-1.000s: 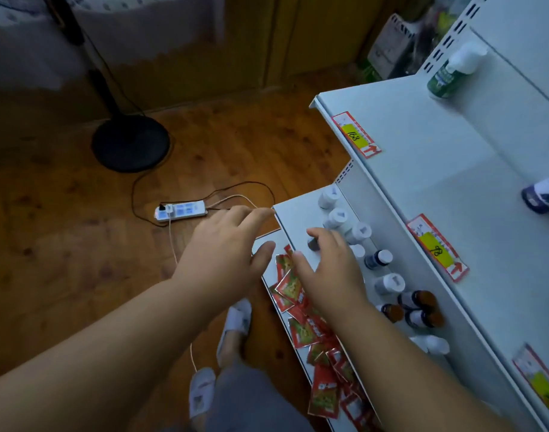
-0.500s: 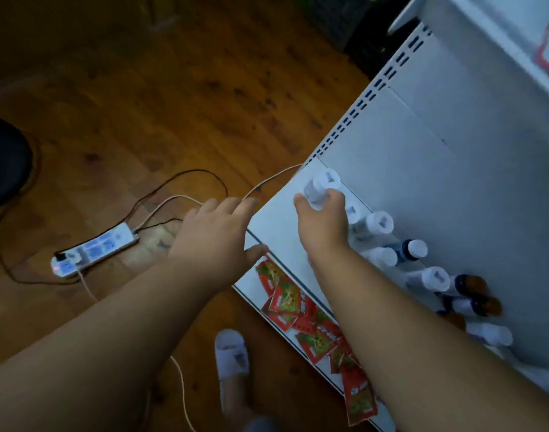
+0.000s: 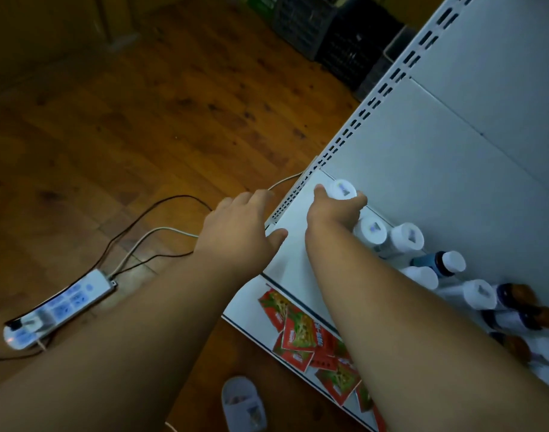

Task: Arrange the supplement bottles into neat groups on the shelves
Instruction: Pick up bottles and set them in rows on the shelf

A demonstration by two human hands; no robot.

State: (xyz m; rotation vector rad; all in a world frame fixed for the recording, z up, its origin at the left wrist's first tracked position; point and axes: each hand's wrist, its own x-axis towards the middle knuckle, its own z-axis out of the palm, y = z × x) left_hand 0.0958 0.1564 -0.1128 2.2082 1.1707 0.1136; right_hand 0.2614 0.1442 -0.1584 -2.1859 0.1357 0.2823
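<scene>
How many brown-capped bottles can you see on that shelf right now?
3, all at the right end of the shelf: upper bottle, middle bottle, lower bottle. Others may sit hidden off-frame.

The scene is dim with a cool bluish cast on the white shelf, while the wooden floor glows warm orange and darkens toward the corners. Wide-angle distortion bends the edges, and the left hand is softly motion-blurred.

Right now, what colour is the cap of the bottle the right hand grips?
White cap, seen best from the head view.
</scene>
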